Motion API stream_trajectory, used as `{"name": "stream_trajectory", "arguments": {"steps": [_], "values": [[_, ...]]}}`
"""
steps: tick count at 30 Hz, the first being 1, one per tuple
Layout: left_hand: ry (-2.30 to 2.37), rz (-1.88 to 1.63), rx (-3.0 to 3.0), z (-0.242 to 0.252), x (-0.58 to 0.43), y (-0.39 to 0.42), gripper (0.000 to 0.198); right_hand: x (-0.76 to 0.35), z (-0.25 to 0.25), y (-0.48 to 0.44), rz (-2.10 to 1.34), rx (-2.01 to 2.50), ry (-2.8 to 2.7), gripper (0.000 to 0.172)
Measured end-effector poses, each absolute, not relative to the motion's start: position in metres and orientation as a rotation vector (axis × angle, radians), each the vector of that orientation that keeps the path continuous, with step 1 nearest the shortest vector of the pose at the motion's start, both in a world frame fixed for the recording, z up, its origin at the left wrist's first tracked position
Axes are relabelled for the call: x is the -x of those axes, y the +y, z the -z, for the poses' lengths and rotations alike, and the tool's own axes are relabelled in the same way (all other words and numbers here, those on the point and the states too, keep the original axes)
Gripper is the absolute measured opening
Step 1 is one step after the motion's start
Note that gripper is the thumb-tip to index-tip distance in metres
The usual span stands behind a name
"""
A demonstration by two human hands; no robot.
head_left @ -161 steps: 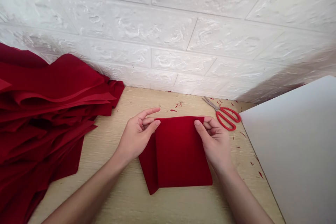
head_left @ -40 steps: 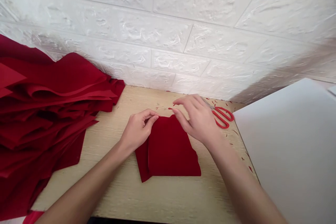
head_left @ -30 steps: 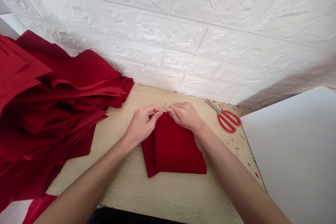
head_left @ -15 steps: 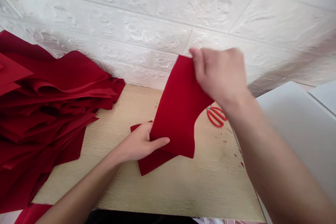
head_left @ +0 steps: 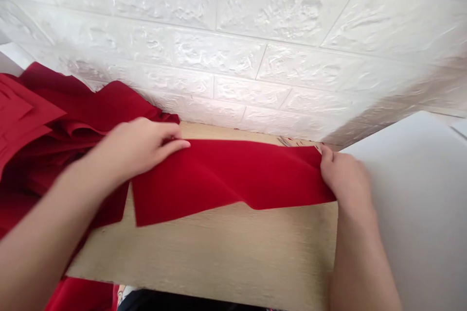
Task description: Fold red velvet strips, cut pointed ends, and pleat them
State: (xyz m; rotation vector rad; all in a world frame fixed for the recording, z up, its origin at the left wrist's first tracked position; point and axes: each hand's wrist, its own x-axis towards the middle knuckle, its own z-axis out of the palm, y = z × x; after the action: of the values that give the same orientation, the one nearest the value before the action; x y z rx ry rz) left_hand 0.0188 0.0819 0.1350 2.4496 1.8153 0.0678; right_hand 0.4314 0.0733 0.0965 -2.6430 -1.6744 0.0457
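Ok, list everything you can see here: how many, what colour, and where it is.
cloth sheet: one, red, spread wide over the table, held at both ends
cloth pile: one heap of many sheets, red, left end of the table, against the wall
table: one, light wood, under the sheet
board: one, white, flat on the right beside the table
wall: one, white brick pattern, behind the table
left hand: one, bare, gripping the sheet's left end
right hand: one, bare, gripping the sheet's right corner
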Motion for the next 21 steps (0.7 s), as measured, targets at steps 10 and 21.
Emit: {"name": "stream_trajectory", "arguments": {"steps": [10,21], "values": [[1.823,0.332,-2.475,-0.038,-0.032,0.092,0.050,-0.402,-0.060,0.027,-0.123,3.002,-1.388,0.063],[2.109,0.111,-2.318,-0.039,-0.028,0.077,0.044,-0.399,-0.033,0.030,0.063,2.794,-1.529,0.062]]}}
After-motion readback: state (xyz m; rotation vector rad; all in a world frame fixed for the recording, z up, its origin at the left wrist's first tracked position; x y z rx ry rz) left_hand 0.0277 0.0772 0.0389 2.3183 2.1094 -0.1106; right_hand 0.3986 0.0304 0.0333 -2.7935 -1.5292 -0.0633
